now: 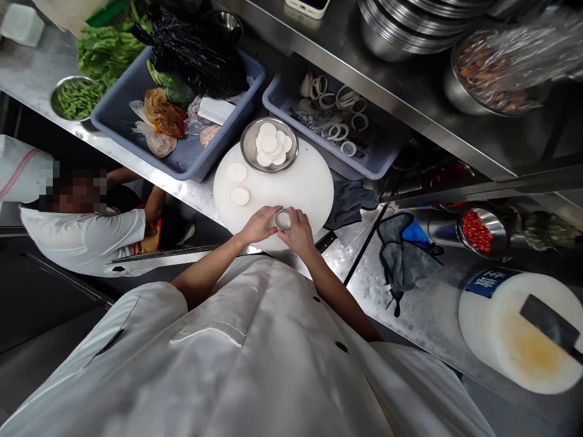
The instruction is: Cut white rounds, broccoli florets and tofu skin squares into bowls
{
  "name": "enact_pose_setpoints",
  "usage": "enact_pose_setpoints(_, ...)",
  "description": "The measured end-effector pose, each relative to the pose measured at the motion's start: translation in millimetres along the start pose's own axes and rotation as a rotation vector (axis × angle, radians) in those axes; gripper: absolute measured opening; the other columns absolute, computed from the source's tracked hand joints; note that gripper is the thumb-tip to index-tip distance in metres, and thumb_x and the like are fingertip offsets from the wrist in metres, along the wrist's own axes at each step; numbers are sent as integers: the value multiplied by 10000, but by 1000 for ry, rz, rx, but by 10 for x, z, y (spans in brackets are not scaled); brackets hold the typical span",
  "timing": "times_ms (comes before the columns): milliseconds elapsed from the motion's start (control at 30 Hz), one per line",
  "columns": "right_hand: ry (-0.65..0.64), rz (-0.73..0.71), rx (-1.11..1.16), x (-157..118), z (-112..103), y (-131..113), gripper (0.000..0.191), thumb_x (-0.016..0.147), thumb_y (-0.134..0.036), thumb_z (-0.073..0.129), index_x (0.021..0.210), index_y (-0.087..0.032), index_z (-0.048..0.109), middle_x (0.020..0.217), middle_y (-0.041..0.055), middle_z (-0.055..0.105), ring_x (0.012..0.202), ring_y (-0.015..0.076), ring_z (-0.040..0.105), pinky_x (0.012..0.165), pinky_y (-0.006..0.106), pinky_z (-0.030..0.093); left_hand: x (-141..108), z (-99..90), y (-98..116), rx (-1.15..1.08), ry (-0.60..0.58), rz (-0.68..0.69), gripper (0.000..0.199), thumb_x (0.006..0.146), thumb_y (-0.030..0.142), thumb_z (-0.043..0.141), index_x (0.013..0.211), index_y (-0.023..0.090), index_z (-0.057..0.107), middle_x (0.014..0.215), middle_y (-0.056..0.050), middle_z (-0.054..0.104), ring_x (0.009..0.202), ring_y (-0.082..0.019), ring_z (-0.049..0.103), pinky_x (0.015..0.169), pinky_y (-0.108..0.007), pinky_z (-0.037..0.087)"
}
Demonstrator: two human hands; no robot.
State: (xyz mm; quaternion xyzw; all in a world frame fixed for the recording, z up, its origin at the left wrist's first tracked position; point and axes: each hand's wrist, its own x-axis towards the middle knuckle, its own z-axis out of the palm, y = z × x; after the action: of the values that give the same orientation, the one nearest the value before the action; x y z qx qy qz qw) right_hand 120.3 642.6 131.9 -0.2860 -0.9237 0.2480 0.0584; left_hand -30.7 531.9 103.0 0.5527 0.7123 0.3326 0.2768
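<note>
Near the front edge of a round white cutting board (314,182), my left hand (260,225) and my right hand (297,233) close their fingers round opposite sides of a small metal ring cutter (282,220). Something pale shows inside the ring. Two thin white round slices, an upper one (237,172) and a lower one (240,196), lie on the board's left part. Behind my hands, a metal bowl (246,145) holds several more white slices (269,144).
Behind the board stand a blue-grey tub (195,167) with bags and a second tub (373,169) with pale rings. Dark gloves (348,203) lie at the board's right. A cleaver (549,320) rests on another board at far right. A person (86,237) is at the left.
</note>
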Motion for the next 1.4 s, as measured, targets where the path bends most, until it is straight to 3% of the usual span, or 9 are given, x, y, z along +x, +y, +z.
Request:
enact_pose_setpoints(133, -18, -37, -48, 46, -19, -101, 566, 763, -147, 673, 1304, -113, 509, 1140, 166, 588, 1076, 325, 547, 1006, 515, 499, 70, -114, 2, -221, -20, -73, 713, 752, 137, 634, 1458, 177, 533, 1411, -118, 662, 1321, -270, 602, 1114, -445, 489)
enact_pose_setpoints(233, -45, -30, -123, 80, -22, -211, 475, 770, -125, 650, 1227, -121, 520, 1122, 176, 575, 1081, 333, 532, 988, 521, 492, 275, -145, 89, -446, 27, -335, 520, 836, 171, 487, 1341, 175, 613, 1133, -83, 776, 1113, -236, 710, 976, -400, 556)
enact_pose_setpoints(333, -46, 48, -199, 98, -36, -307, 468, 755, -140, 687, 1188, -124, 509, 1159, 202, 559, 1057, 337, 525, 905, 497, 514, 514, -75, 260, -358, 185, -592, 328, 936, 241, 410, 1072, 207, 706, 962, -68, 783, 989, -253, 722, 918, -412, 556)
enact_pose_setpoints(400, -51, 73, -234, 104, -54, -346, 475, 756, -171, 705, 1181, -132, 498, 1177, 209, 553, 1048, 342, 521, 858, 487, 520, 610, -13, 363, -234, 262, -640, 297, 948, 224, 416, 1005, 228, 707, 980, -62, 774, 988, -259, 709, 914, -407, 540)
enact_pose_setpoints(567, -69, 35, -206, 131, -30, -336, 481, 758, -252, 732, 1165, -112, 516, 1172, 212, 548, 1072, 351, 500, 924, 507, 502, 602, 34, 399, -114, 228, -628, 361, 954, 141, 377, 1152, 211, 670, 886, -61, 743, 865, -254, 677, 830, -391, 517)
enact_pose_setpoints(933, 16, -49, -6, 88, 355, 73, 503, 833, -374, 625, 1236, -82, 557, 1194, 225, 569, 1156, 382, 508, 1047, 572, 442, 607, 222, 384, 162, 224, -525, 313, 934, 127, 417, 1124, 223, 646, 1039, -98, 720, 1031, -301, 599, 935, -464, 481)
enact_pose_setpoints(1100, 4, -108, -80, 82, 193, 65, 591, 836, -431, 695, 1300, -100, 540, 1357, 243, 533, 1226, 400, 484, 1040, 576, 452, 717, 137, 225, -54, 300, -501, 366, 907, 103, 361, 1120, 220, 634, 932, -60, 709, 969, -240, 636, 930, -408, 511)
enact_pose_setpoints(1233, 9, -25, -43, 91, 77, 167, 514, 872, -518, 705, 1200, -135, 603, 1196, 213, 598, 1109, 360, 561, 958, 521, 513, 531, -80, 37, -347, 296, -423, 396, 827, 117, 392, 1137, 196, 624, 971, -57, 726, 902, -185, 661, 850, -356, 546)
enact_pose_setpoints(1400, 158, 200, 521, 51, -177, 240, 524, 965, -684, 466, 1060, -196, 634, 894, 74, 626, 828, 220, 621, 725, 342, 548, -1, -236, 249, -477, 86, -209, 593, 792, 266, 582, 1379, 239, 510, 1406, -120, 601, 1184, -234, 617, 873, -366, 573)
